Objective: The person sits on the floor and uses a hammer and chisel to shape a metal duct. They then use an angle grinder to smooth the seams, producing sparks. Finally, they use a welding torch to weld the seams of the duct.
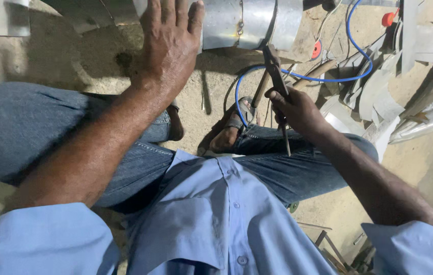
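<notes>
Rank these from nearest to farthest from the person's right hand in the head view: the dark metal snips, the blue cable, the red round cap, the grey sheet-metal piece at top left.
1. Dark metal snips: gripped in the right hand.
2. Blue cable: looping just above and left of the hand.
3. Red round cap: farther up, beside the shiny metal duct.
4. Grey sheet-metal piece: far top-left corner.

Down on the dusty concrete floor (99, 66), a shiny sheet-metal duct (247, 23) lies along the far edge. A blue hose (328, 79) loops across the floor beside it, and sheet-metal offcuts (374, 97) pile up toward the right edge, with a sandalled foot (234, 127) planted mid-floor.
</notes>
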Available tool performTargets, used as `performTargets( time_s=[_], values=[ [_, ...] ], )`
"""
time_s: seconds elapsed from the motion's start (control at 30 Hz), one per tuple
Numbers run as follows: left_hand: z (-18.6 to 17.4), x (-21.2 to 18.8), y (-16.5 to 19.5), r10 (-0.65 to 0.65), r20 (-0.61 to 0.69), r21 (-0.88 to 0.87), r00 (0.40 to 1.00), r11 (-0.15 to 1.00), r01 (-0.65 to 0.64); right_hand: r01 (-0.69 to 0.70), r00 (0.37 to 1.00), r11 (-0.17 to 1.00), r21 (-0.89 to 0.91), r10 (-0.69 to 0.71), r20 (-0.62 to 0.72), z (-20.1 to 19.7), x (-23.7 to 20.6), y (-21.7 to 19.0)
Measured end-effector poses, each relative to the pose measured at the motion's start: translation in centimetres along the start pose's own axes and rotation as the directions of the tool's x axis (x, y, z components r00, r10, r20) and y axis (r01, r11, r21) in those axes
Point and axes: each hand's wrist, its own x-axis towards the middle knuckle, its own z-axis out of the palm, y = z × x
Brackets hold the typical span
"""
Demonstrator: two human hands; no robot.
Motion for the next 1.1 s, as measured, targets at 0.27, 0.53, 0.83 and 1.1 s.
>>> performTargets(
  time_s=[0.27, 0.53, 0.83, 1.1],
  values=[
    [-0.8, 0.2, -0.7, 0.001, -0.075, -0.062, 0.997, 0.998, -0.006, -0.096, 0.955, 0.640, 0.762, -0.156, 0.252, 1.8, -0.7, 1.7],
    [-2.6, 0.0, -1.8, 0.041, -0.063, -0.150, 0.997, 0.987, -0.050, -0.027, 0.958, 0.478, 0.878, -0.239, 0.159, 0.4, -2.1, 1.4],
    [-4.4, 0.5, -2.7, 0.055, -0.027, -0.308, 0.998, 0.950, -0.061, 0.015, 0.945, 0.267, 0.964, -0.317, 0.073, -1.8, -0.9, -3.5],
    [-4.4, 1.5, -3.4, 0.023, -0.003, -0.220, 1.000, 0.975, -0.023, 0.256, 0.967, 0.957, 0.135, -0.254, -0.027, 0.9, -1.6, 1.8]
  ],
)
